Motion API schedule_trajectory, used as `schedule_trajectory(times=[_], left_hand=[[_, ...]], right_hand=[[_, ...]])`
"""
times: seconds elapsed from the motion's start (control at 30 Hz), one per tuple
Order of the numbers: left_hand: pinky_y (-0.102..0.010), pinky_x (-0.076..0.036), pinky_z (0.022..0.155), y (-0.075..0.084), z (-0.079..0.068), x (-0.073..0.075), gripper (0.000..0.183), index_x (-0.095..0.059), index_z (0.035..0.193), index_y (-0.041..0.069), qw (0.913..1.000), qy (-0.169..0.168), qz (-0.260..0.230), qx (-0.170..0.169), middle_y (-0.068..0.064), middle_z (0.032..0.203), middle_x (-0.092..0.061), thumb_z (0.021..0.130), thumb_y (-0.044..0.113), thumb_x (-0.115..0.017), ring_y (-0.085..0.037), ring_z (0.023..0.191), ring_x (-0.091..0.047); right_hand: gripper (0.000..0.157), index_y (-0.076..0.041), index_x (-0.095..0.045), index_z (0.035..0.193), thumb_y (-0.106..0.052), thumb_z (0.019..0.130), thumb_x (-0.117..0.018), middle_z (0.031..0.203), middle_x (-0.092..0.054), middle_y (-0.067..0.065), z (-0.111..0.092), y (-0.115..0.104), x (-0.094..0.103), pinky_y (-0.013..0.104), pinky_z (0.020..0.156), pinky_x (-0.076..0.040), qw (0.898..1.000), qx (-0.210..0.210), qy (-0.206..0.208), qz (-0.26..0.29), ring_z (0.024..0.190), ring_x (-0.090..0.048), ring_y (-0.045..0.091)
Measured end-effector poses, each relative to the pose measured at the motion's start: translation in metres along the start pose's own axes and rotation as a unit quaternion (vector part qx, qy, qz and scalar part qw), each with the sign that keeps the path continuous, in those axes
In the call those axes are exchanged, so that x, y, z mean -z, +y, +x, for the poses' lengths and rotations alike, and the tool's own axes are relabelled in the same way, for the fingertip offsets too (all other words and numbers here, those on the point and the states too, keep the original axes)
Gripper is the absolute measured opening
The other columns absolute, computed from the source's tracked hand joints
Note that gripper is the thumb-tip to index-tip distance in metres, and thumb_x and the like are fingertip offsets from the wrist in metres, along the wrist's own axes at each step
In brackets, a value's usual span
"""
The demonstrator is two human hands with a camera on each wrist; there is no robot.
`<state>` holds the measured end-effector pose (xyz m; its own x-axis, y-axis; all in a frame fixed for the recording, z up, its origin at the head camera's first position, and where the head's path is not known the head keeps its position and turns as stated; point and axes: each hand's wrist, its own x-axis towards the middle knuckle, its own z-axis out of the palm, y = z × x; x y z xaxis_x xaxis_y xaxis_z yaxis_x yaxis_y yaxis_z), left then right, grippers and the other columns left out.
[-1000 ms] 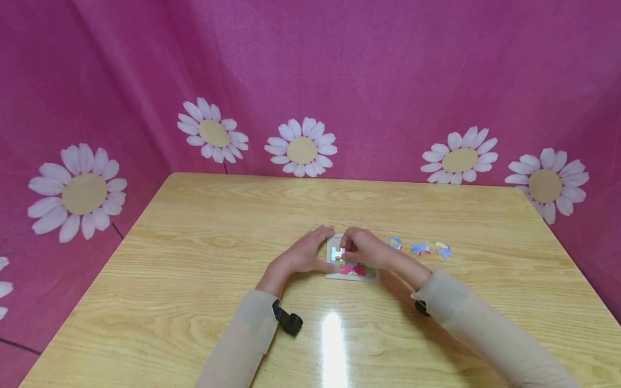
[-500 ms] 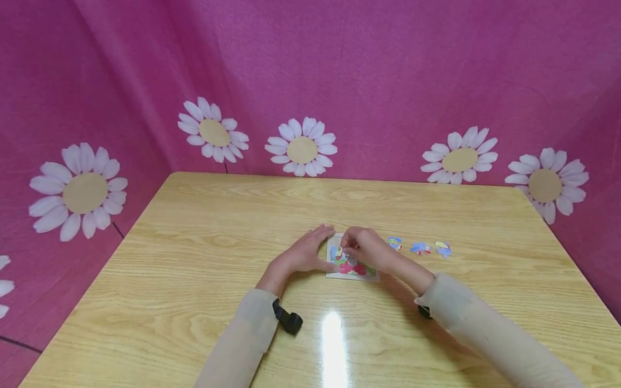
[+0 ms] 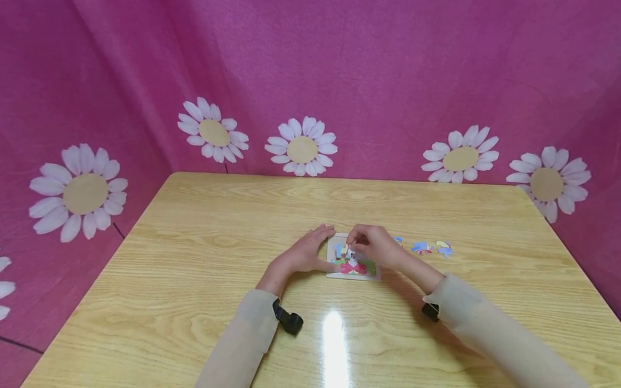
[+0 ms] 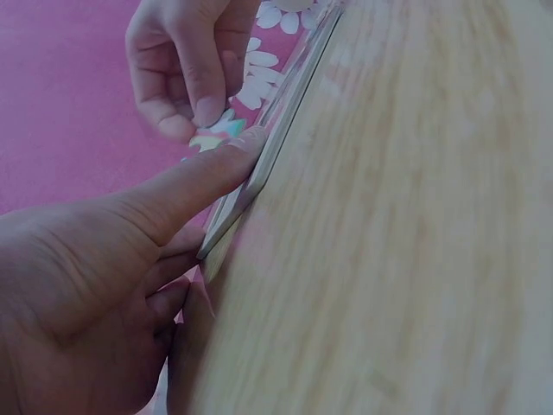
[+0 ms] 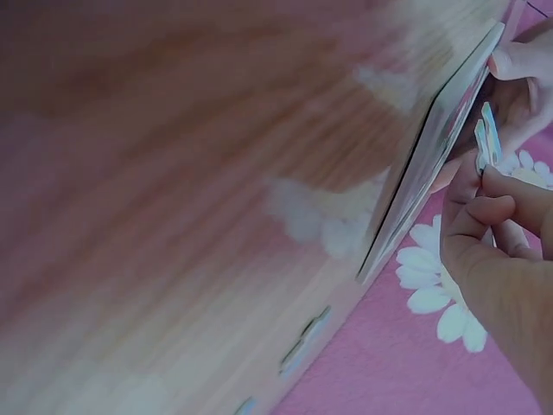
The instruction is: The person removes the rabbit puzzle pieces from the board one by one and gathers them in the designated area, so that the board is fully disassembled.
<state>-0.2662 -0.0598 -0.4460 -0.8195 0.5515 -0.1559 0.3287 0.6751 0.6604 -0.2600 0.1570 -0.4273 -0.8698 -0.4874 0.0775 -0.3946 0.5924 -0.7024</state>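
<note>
In the head view, a small jigsaw puzzle board (image 3: 356,277) with a pale frame and a pink, green and blue picture lies on the table. My left hand (image 3: 305,252) holds its left side, the thumb (image 4: 229,156) over the near rim and the fingers around the edge. Above the board, my right hand (image 3: 377,248) pinches a small puzzle piece (image 5: 488,138) between thumb and fingertips. Coloured patches show on this piece in the left wrist view; in the right wrist view it is tilted nearly on edge. Part of the picture is hidden by the right hand.
Several loose puzzle pieces (image 3: 422,248) lie in a row right of the board, the nearest partly behind the right hand. The wooden table (image 3: 194,242) reaches back to a pink cloth (image 3: 378,91) with white flowers. Both wrists wear black cameras.
My right hand has shifted slightly to the right over the board with the puzzle piece, covering more of the nearest loose piece. The left hand and the board have stayed put.
</note>
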Motion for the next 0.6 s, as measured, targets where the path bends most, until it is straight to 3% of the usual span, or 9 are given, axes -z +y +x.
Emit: schedule_trajectory(times=[0.4, 0.6], left_hand=[[-0.039, -0.010, 0.128, 0.000, 0.001, -0.001, 0.089, -0.033, 0.152, 0.012, 1.0000, 0.001, 0.002, 0.005, -0.001, 0.164, -0.025, 0.080, 0.035, -0.080, -0.019, 0.155, -0.010], [-0.040, -0.010, 0.128, 0.001, 0.000, -0.001, 0.089, -0.032, 0.153, 0.013, 1.0000, -0.002, 0.005, 0.007, -0.001, 0.165, -0.022, 0.081, 0.036, -0.079, -0.019, 0.155, -0.009]], right_hand=[[0.005, 0.003, -0.066, 0.092, -0.001, 0.091, -0.065, 0.086, -0.066, 0.009, -0.019, 0.014, 0.015, 0.017, 0.070, -0.049, 0.999, -0.043, 0.010, -0.002, 0.080, -0.055, 0.014], [0.009, 0.005, -0.064, 0.091, -0.004, 0.092, -0.065, 0.085, -0.066, 0.009, -0.030, 0.022, 0.024, 0.017, 0.066, -0.047, 0.999, -0.045, 0.016, -0.008, 0.078, -0.054, 0.012]])
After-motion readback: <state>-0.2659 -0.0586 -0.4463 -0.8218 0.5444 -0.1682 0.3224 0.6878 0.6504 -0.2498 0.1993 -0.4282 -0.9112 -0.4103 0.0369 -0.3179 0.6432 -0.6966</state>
